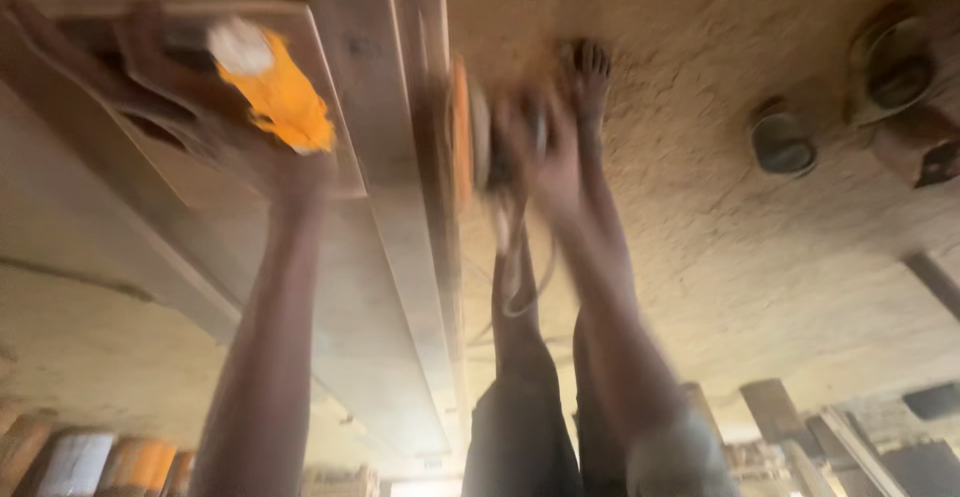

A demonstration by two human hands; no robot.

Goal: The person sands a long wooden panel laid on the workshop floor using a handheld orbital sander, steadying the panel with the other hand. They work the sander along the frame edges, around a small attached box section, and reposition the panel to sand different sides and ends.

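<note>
**A:** What did you have at the hands?

**B:** From my seat, the left hand (215, 122) lay spread, palm down, on a wooden board (330, 257), with a yellow-orange cloth or pad (278, 97) touching it near the wrist. I couldn't tell whether the fingers pinched the cloth or only pressed beside it; the picture was badly blurred.

**A:** And the other one?

**B:** The right hand (535, 147) was closed round a power sander (480, 137), a dark body with an orange disc turned against the edge of the boards. A cord (520, 277) looped down from it along the forearm.

**A:** Where did the board sit?

**B:** It lay on top of a stack of long planks (400, 337) running away from me, the sander just beside their right edge. I couldn't make out what carried the stack.

**A:** And around that?

**B:** A bare foot (588, 77) stood on a sawdust-covered floor (780, 257) right of the planks, legs (530, 397) behind the right arm. Two round dark containers (785, 142) sat well apart on the floor at upper right, and loose timber offcuts (800, 427) lay at lower right.
</note>
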